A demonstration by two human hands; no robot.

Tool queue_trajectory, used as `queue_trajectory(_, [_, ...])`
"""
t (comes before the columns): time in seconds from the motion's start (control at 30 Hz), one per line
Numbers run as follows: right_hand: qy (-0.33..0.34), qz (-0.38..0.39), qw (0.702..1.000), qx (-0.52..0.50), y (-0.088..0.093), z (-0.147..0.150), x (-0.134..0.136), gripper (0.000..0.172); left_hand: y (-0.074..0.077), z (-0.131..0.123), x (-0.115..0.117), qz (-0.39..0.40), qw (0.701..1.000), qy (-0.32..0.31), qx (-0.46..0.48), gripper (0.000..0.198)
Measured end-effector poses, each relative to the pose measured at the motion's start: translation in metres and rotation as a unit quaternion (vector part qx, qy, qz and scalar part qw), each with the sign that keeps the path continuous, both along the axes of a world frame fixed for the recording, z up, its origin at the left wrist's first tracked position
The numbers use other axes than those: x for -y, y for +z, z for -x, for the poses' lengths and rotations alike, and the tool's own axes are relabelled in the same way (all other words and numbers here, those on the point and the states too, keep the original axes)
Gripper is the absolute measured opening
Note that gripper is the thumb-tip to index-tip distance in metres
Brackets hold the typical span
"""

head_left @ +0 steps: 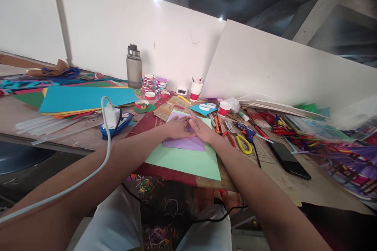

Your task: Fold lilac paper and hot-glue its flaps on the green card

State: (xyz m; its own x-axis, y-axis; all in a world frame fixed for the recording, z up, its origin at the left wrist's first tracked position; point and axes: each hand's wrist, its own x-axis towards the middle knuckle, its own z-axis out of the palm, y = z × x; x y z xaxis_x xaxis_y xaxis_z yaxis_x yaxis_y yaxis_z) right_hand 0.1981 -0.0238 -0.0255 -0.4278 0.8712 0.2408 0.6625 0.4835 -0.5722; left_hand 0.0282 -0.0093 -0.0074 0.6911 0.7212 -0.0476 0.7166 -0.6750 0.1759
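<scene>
A sheet of purple paper (184, 144) lies on a larger light green sheet (185, 164) at the near edge of the table. My left hand (178, 127) rests flat on the purple paper with its fingers stretched toward the right. Against its fingertips, my right hand (200, 128) also lies on the paper, its fingers extended forward and to the left. Both hands press from above and neither grips anything visible. Part of the purple sheet is hidden beneath them. Under the green paper shows a dark red sheet (167, 173).
Right of my hands lie yellow-handled scissors (244, 144), a blue glue gun (246, 132) and a black phone (289, 159). On the left are a white charger (112, 117) with its cable and stacked coloured paper (88, 99). A bottle (134, 68) and paper cups (224, 108) stand behind.
</scene>
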Motion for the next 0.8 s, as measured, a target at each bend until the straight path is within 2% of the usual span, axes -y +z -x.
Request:
queue_trajectory(0.27, [-0.023,-0.035,0.999,-0.025,0.004,-0.01,0.0,0.082,-0.004,-0.005,0.0,-0.018,0.999,0.006,-0.033,0.085])
queue_trajectory(0.53, [-0.019,-0.098,0.995,-0.015,0.011,-0.007,0.004,0.078,-0.011,-0.008,-0.001,-0.048,0.999,0.018,-0.009,0.075])
queue_trajectory(0.67, [-0.023,-0.127,0.992,-0.018,0.017,-0.01,0.007,0.073,-0.01,-0.008,0.001,-0.042,0.999,0.007,-0.02,0.077])
queue_trajectory(0.8, [-0.031,-0.118,0.992,-0.015,0.016,-0.011,0.007,0.074,-0.005,-0.008,0.002,-0.018,0.999,0.001,-0.033,0.08])
